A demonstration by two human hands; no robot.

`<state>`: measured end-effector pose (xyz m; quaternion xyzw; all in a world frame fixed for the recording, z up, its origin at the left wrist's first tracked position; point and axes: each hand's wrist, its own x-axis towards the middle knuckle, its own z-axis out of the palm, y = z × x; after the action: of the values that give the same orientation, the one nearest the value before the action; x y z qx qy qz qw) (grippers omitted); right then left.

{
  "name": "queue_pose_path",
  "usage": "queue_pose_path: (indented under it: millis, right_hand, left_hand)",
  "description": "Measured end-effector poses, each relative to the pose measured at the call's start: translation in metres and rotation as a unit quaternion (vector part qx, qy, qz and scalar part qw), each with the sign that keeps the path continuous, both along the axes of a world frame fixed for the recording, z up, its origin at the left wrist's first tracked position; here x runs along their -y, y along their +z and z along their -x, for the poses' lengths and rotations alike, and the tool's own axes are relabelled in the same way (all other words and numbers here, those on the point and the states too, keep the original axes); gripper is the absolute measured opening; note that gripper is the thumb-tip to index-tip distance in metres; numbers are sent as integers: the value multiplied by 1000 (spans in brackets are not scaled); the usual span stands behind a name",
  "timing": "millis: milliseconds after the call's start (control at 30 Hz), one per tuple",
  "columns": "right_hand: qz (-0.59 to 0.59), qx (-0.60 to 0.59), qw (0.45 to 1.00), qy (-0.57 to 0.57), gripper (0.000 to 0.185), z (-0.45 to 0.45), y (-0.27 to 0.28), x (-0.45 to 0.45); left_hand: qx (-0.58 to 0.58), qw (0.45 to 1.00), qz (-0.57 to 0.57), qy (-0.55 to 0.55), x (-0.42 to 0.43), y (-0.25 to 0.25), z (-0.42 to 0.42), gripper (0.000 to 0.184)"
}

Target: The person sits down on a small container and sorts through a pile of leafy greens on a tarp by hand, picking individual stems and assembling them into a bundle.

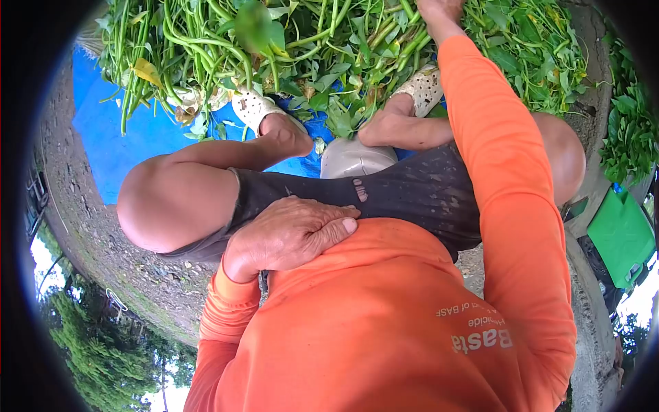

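My left hand rests palm down across my lap at the hem of my orange shirt. Its fingers lie flat, with the thumb alongside, and nothing shows in it. My right arm stretches forward, and my right hand is at the top edge of the view, over a heap of long-stemmed leafy greens. Its fingers are cut off by the frame, so any grip is hidden. The cut or pulled stems lie tangled in front of my feet, with a yellow leaf among them.
A blue tarp lies under the greens. Perforated cream clogs are on my feet, with a whitish plastic object between them. At right are a green lid and more leaves. Gravel ground borders the tarp.
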<state>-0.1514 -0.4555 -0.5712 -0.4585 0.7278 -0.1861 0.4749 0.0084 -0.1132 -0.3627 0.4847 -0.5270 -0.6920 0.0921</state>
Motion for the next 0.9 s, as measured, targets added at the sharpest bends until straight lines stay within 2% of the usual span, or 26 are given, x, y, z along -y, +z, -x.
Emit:
queue_pose_path:
  millis: [33, 133, 333, 433, 533, 567, 633, 667, 700, 733, 800, 833, 900]
  right_hand:
    - [-1, -22, 1000, -2, 113, -2, 2, 0]
    - [26, 76, 997, -6, 114, 4, -11, 3]
    - [23, 46, 999, 4, 116, 5, -12, 4]
    - [4, 6, 1000, -6, 114, -1, -3, 4]
    - [-11, 55, 998, -10, 116, -1, 2, -1]
    - [11, 26, 999, -28, 108, -2, 4, -6]
    - [62, -24, 996, -62, 95, -13, 8, -15]
    - [55, -33, 998, -29, 109, -9, 7, -16]
    - [55, -41, 998, 2, 123, 0, 1, -12]
    - [64, -48, 996, 31, 138, 6, -3, -1]
    - [26, -63, 998, 10, 136, 6, -13, 9]
    - [26, -59, 998, 2, 134, 6, -10, 9]
    - [31, -47, 998, -4, 130, 5, -11, 12]
  left_hand:
    - [-3, 1000, 2, 1, 0, 0, 0, 55]
    - [10, 1000, 3, -13, 2, 3, 0, 53]
    - [-3, 998, 58, -10, -9, 0, 0, 49]
    - [-6, 996, 82, 17, -10, -3, 3, 36]
    - [29, 995, 88, 41, 8, -9, 8, 31]
    - [57, 984, 149, 80, 6, -18, 17, 34]
    - [51, 997, 25, 43, 10, -28, 25, 38]
    - [49, 998, -35, 21, 12, -31, 25, 41]
    - [65, 997, 29, 33, 9, -34, 24, 39]
    - [55, 998, 11, 23, 13, -36, 24, 39]
    - [36, 999, -27, 7, 24, -37, 24, 40]
    - [20, 995, -100, -15, 33, -35, 26, 44]
    - [58, 998, -4, -15, 21, -44, 31, 59]
